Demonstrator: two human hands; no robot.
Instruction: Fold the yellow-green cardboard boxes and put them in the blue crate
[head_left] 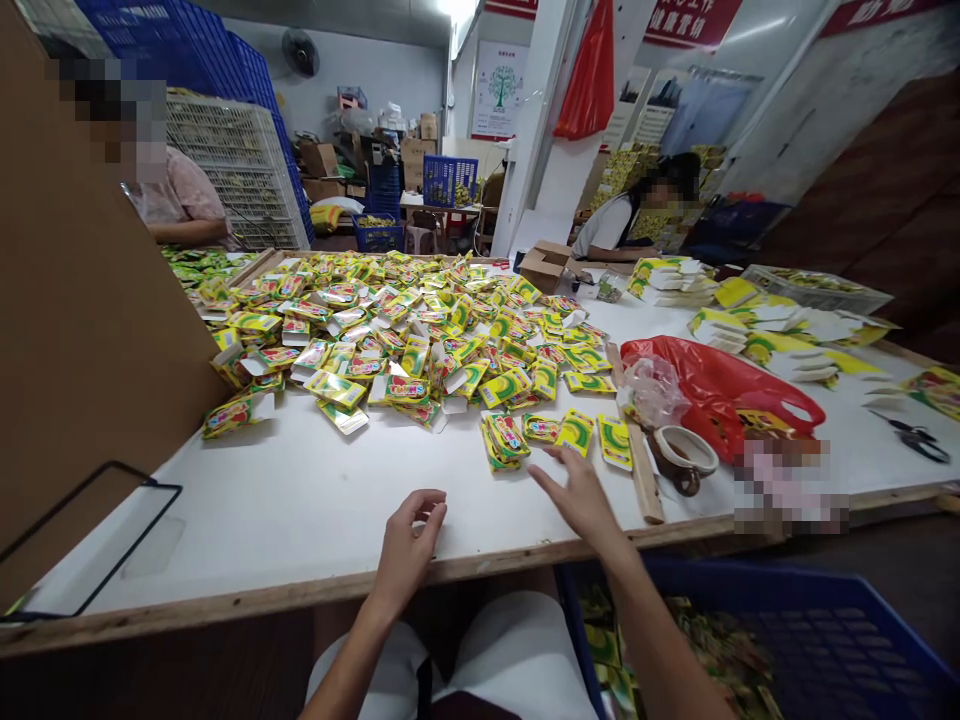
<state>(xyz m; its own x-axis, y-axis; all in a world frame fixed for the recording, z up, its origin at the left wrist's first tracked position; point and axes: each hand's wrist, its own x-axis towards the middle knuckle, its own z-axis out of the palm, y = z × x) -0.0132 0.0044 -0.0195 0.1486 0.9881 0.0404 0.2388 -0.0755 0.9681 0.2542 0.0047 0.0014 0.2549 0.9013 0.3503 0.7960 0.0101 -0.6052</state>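
Note:
My left hand [413, 535] hovers over the bare white tabletop near its front edge, fingers curled loosely and apart from the thumb, holding nothing. To its right, my right hand [576, 495] reaches forward with fingers spread and nothing in them. Just beyond its fingertips lies a small stack of yellow-green crayon boxes [505, 441]. Several single boxes lie beside that stack, among them one upright-facing yellow box [615, 442] by the wooden strip. Farther back spreads a large heap of the same small boxes [405, 340], some with white end flaps standing open.
A wooden strip [643, 475], a brown mug [684, 455] and a red plastic bag [720, 385] stand to the right. Below the table edge is a blue crate [847, 620] holding boxes. A cardboard panel [90, 330] rises at left. Two co-workers sit across the table.

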